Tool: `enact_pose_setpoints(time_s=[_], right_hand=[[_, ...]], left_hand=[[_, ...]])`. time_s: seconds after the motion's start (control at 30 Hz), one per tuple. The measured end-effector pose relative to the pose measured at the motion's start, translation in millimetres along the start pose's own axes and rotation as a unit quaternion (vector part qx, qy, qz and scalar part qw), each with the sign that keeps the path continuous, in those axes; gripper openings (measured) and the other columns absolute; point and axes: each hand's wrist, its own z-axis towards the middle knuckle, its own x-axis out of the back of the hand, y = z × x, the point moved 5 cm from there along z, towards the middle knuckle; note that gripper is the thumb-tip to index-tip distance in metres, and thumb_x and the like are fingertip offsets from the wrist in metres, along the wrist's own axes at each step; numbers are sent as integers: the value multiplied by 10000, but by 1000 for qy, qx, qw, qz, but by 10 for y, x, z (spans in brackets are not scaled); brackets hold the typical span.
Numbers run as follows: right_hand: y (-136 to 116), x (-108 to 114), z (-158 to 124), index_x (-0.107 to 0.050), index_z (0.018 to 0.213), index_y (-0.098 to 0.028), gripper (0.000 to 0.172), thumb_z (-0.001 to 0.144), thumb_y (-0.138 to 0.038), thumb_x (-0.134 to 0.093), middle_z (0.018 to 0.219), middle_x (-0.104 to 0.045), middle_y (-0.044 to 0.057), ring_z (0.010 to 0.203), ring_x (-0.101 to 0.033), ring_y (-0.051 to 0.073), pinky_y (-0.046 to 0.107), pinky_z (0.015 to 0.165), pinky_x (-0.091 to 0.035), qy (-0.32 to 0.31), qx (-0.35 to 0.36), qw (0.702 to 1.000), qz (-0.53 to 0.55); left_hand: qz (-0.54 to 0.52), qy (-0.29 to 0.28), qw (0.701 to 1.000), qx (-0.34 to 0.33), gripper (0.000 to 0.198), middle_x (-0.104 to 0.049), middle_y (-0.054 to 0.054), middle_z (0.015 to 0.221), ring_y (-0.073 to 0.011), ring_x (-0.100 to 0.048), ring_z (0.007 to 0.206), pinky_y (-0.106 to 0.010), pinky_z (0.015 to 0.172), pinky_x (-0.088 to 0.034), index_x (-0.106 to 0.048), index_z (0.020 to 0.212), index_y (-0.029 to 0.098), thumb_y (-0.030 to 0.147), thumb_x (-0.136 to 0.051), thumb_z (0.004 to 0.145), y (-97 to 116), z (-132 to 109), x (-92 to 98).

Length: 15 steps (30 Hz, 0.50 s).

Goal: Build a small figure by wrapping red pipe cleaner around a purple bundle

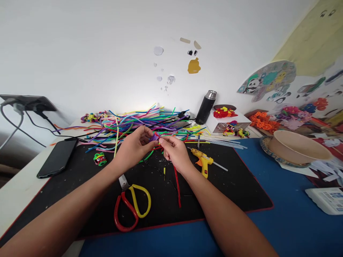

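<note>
Pinching a small purple piece (154, 137) from both sides, the left hand (134, 146) and the right hand (175, 151) meet over the black mat (235, 185) near its far edge. A red pipe cleaner (177, 187) runs from under the right hand toward the mat's front edge, where scissors (131, 207) lie.

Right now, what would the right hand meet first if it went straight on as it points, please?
The right hand points at the purple piece pinched between both hands, so likely that first, then the left hand just behind.
</note>
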Motion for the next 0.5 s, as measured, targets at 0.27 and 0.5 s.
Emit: enact_pose_setpoints(time_s=[0.27, 0.5], right_hand=[[-34, 26, -3, -725, 835, -201, 339, 856, -538, -753, 489, -467, -80, 388, -403, 92, 245, 414, -307, 8, 16, 1000, -25], [-72, 18, -13, -732, 827, -201, 366, 848, -566, -757, 493, -482, -73, 395, -402, 95, 251, 412, -296, 10, 20, 1000, -13]], left_hand=[[103, 3, 994, -46, 278, -659, -12, 920, -209, -671, 854, -301, 722, -495, -567, 1145, 263, 387, -691, 929, -17, -2, 8], [148, 2, 988, -52, 256, -674, -27, 932, -222, -665, 860, -307, 723, -476, -576, 1142, 262, 410, -655, 948, 10, -15, 1]])
